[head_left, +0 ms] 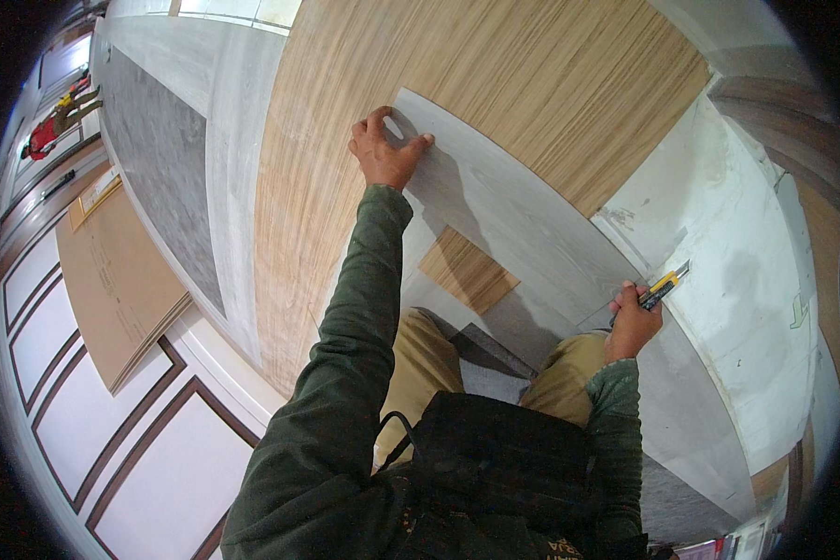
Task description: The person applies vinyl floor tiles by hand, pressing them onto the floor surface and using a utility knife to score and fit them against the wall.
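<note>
The long grey plank [523,205] slants from far left to near right; your left hand [387,159] spreads its grip at the far end, contact uncertain; your right hand [635,329], nearer its middle, grips the cutter [661,290], blade pointing outward.

Moderate indoor light; the left hand [387,154] casts a soft shadow on the grey plank [551,247]. The white floor patch [737,308] gleams. Straight edges bow near the black rim.

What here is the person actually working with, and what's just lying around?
In use:
grey wood-grain plank, left hand at one end
yellow-and-black utility knife, in the right hand

Apparently just around:
brown cardboard stack
dark grey mottled flooring
</note>
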